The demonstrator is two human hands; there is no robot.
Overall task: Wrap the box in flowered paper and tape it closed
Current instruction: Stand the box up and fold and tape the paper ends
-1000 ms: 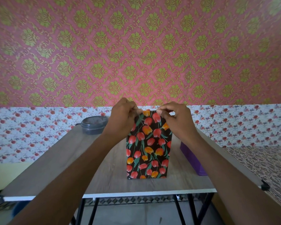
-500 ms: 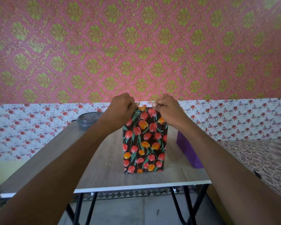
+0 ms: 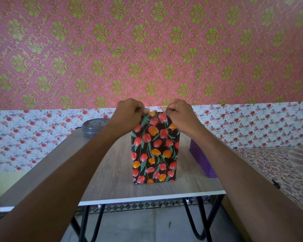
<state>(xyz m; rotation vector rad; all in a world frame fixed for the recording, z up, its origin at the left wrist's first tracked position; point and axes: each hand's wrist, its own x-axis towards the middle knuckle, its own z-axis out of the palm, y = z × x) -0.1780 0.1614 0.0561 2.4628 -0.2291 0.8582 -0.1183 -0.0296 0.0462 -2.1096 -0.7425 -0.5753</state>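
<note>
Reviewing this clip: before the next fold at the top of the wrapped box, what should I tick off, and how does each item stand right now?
1. Box stands upright on the table: ok.
2. Left hand pinches the flowered paper at the top edge: ok.
3. Right hand pinches the same top edge: ok.
4. Paper on the near face lies flat, with no tear showing: ok.
5. Top flaps folded in neatly: cannot tell, the hands hide them.
6. Tape ready nearby: cannot tell, none is in view.
</note>
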